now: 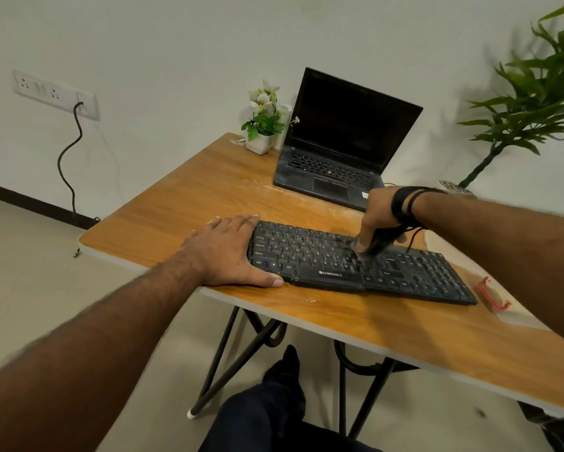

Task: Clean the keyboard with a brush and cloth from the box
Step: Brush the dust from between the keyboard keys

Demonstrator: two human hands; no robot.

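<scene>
A black keyboard [404, 272] lies across the wooden table [182, 203], near its front edge. My left hand [228, 252] lies flat on the table with straight fingers, pressing against the keyboard's left end. My right hand [377, 216] grips a dark brush [373, 246] whose bristles touch the keys at the keyboard's middle. Black cords are wound round that wrist. At the table's right edge, part of a box with a red clip [492, 293] shows behind my right forearm. No cloth is visible.
An open black laptop [339, 148] stands behind the keyboard. A small white pot of flowers [262, 125] sits at the far corner. A tall green plant [535, 93] stands at right. A wall socket with a cable [68, 151] is left. My leg is under the table.
</scene>
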